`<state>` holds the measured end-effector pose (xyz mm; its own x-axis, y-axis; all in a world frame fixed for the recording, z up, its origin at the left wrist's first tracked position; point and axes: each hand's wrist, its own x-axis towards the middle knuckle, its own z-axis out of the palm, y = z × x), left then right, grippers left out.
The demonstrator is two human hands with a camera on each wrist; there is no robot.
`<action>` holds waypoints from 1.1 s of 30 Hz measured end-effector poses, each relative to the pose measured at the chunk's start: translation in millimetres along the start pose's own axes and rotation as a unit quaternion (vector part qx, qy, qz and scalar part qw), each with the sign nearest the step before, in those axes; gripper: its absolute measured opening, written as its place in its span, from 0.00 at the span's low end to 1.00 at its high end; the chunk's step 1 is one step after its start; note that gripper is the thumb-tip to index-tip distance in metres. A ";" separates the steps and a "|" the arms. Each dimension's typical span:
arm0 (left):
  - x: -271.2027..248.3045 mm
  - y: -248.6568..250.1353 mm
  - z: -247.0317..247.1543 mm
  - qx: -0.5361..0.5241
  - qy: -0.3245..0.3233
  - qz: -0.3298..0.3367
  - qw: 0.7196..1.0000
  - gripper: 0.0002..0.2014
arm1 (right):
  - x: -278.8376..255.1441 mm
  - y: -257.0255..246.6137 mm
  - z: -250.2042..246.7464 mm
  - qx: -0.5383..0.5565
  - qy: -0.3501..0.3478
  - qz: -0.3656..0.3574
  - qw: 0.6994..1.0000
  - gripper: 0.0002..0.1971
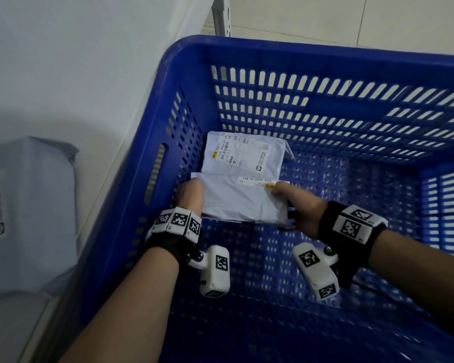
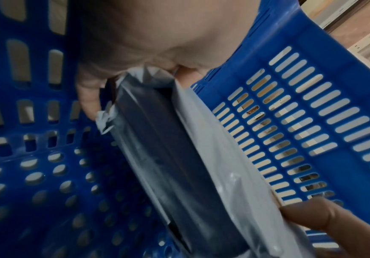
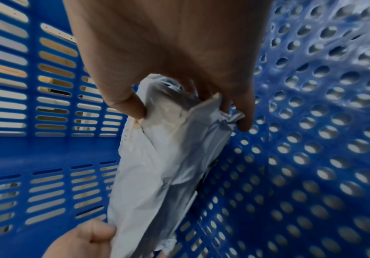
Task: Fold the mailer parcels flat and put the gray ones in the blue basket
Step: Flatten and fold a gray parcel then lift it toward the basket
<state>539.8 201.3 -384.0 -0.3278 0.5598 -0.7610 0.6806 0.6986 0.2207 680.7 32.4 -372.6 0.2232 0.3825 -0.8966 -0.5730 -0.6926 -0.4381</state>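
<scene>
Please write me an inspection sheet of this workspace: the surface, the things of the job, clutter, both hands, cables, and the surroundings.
Surface: perforated floor of the blue basket, mostly bare.
Job's things: one gray parcel lies flat in the basket's far left corner; a second folded gray parcel is held low inside the basket.
Clutter: nothing seen.
Hands: left hand and right hand each grip one end of the second parcel.
Cables: nothing seen.
Surroundings: another pale parcel lies outside, left of the basket; tiled floor beyond.
</scene>
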 end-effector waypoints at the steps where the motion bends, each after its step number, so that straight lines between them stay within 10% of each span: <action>1: 1.1 0.0 -0.2 0.006 0.002 -0.002 1.000 0.26 | 0.7 1.0 1.2 -0.008 -0.003 0.005 1.000 0.07; 17: 34.9 -35.2 27.0 -0.098 -0.131 0.139 0.977 0.26 | 54.9 20.0 16.7 0.094 0.030 -0.025 0.995 0.17; 23: 62.1 -40.5 44.7 -0.059 -0.077 0.195 0.976 0.28 | 73.5 23.9 15.3 -0.143 0.095 -0.050 0.984 0.21; 33: 57.3 -37.0 40.3 -0.040 -0.081 0.214 0.973 0.26 | 108.8 27.5 7.8 -0.169 0.119 -0.052 0.977 0.53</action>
<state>522.2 189.6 -460.3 0.0851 0.7343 -0.6734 0.6763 0.4538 0.5803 683.1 59.8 -481.7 0.4667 0.3358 -0.8181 -0.2536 -0.8354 -0.4876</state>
